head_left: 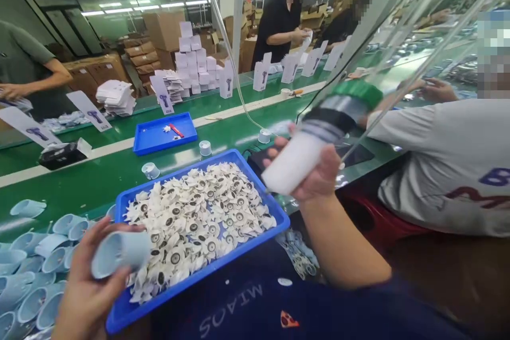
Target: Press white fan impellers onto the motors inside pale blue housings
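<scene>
- One left hand (85, 271), one right hand (319, 172)
- One light-blue cup (135, 249) in the left hand
- One bottle-shaped object (297, 162) in the right hand
- More than ten heaped cups (51, 244), overlapping too much to count exactly
- Two blue trays: one large tray (239, 251), one small tray (153, 136)
- Small white fan wheels (175, 257), too many to count
- One red tool (176, 130)
- At least four co-workers (274, 32)

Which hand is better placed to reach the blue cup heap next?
Probably the left hand: it holds a cup close to the heap, while the right hand holds a white cylinder farther away.
</scene>
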Demonstrator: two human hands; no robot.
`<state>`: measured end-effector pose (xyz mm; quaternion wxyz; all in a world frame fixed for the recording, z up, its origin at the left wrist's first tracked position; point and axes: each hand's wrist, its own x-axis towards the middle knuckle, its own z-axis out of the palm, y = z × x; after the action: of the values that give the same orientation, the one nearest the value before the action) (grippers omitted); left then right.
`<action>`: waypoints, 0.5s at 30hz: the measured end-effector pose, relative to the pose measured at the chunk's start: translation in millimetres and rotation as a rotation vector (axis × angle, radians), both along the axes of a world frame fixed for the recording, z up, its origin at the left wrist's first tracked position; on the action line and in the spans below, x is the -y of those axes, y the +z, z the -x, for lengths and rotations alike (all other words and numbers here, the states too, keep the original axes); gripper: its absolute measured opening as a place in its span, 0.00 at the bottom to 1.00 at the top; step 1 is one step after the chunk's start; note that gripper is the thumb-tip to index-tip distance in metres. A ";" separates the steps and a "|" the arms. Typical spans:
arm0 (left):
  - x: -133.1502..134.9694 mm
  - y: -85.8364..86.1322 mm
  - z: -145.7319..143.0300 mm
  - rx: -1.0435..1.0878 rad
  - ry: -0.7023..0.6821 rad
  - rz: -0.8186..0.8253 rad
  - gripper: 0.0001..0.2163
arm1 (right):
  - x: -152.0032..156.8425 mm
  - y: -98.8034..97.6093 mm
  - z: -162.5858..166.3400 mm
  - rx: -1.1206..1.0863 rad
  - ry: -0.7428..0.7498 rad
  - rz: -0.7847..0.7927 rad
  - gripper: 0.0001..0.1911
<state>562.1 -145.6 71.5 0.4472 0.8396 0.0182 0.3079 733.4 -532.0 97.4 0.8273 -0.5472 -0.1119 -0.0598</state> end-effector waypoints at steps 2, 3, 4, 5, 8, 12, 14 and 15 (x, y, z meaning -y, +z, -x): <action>41.5 -4.0 -9.9 -0.108 -0.133 -0.093 0.35 | -37.9 26.2 13.1 -0.001 0.195 -0.101 0.43; 58.0 -4.9 -14.8 -0.129 -0.189 -0.158 0.33 | -57.1 35.2 18.4 0.019 0.310 -0.132 0.42; 71.4 -5.3 -19.0 -0.124 -0.228 -0.225 0.31 | -74.8 41.4 22.7 0.024 0.431 -0.152 0.41; 82.1 -5.1 -22.0 -0.106 -0.259 -0.276 0.28 | -90.2 45.3 26.3 0.026 0.548 -0.160 0.39; 101.3 -2.0 -24.7 -0.041 -0.308 -0.330 0.21 | -118.3 48.7 34.3 -0.024 0.720 -0.149 0.35; 111.8 3.6 -22.5 -0.066 -0.314 -0.296 0.20 | -121.3 50.0 43.7 -0.077 0.661 -0.112 0.39; 115.5 5.6 -22.9 -0.071 -0.316 -0.274 0.18 | -117.5 52.1 48.0 -0.080 0.632 -0.099 0.39; 117.2 6.5 -23.3 -0.070 -0.319 -0.267 0.17 | -115.7 53.7 49.9 -0.082 0.622 -0.090 0.38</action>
<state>585.4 -262.8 78.0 0.3740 0.8939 -0.1404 0.2034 683.5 -416.3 151.1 0.8332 -0.4515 -0.2376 0.2131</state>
